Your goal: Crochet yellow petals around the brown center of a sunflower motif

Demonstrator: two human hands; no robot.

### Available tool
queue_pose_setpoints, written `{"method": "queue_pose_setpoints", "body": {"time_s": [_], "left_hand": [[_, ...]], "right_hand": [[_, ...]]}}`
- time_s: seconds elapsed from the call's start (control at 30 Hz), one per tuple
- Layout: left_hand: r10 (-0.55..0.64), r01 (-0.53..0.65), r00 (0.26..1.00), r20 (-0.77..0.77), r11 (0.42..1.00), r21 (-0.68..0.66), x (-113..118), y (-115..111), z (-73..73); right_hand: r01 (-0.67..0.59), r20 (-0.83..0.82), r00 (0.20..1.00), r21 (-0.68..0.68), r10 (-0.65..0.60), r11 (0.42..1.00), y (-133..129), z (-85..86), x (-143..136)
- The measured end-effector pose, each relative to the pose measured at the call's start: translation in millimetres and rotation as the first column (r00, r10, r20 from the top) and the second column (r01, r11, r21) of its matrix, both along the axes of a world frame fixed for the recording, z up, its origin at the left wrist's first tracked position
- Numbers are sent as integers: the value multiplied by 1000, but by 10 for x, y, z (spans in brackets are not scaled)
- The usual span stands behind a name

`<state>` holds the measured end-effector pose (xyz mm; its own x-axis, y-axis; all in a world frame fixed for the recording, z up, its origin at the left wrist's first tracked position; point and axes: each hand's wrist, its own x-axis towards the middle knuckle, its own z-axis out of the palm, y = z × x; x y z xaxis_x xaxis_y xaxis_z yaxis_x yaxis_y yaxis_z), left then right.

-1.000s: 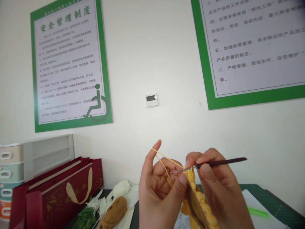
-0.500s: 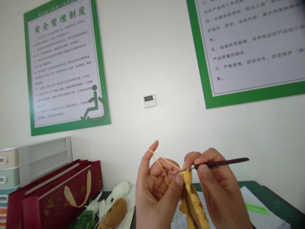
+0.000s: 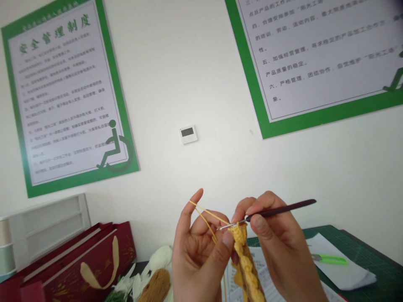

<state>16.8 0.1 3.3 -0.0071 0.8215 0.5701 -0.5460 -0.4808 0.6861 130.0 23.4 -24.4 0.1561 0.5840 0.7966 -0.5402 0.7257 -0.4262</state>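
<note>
Between my hands hangs a yellow crochet piece with a bumpy edge. My left hand pinches its top between thumb and fingers, while the raised index finger carries a strand of yellow yarn. In my right hand is a crochet hook with a dark handle, gripped between thumb and fingers. Its metal tip points left and lies at the top edge of the crochet piece, close to the yarn. Whether a loop sits on the hook is too small to tell.
Left stand a dark red gift bag and a drawer unit. Near them lie a brown yarn skein and white yarn. Right, a green cutter rests on white paper over a green cutting mat. Posters hang on the wall.
The camera view has tilted and shifted, so the wall and table things appear displaced. Both hands keep the same hold on the crochet piece and hook, appearing slightly further left.
</note>
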Motion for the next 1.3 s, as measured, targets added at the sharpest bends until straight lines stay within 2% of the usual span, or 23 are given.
{"method": "queue_pose_setpoints", "body": {"time_s": [0.3,0.6,0.7,0.8,0.93,1.1,1.17,1.3], "left_hand": [[17,-17,1000,6,1000,-7,5,-39,8],[9,-9,1000,29,1000,-11,-9,-26,2],[-1,1,999,34,1000,-8,-14,-18,-5],[-5,5,1000,29,1000,15,-15,-7,-18],[1,-2,1000,17,999,35,-3,2,-33],[21,-22,999,25,999,45,15,0,-41],[28,-29,999,25,999,43,16,-2,-46],[36,-37,999,23,998,43,18,-5,-56]], "right_hand": [[-4,-21,1000,-27,4,1000,6,-6,27],[57,11,998,30,-57,998,17,-30,88],[103,41,993,91,-108,990,11,-26,118],[204,52,975,186,-217,961,-11,-5,137],[369,36,920,254,-390,894,-68,35,132],[565,19,793,352,-609,747,-124,85,157],[598,12,745,434,-667,674,-127,113,194],[606,0,628,628,-778,488,-126,181,276]]}}
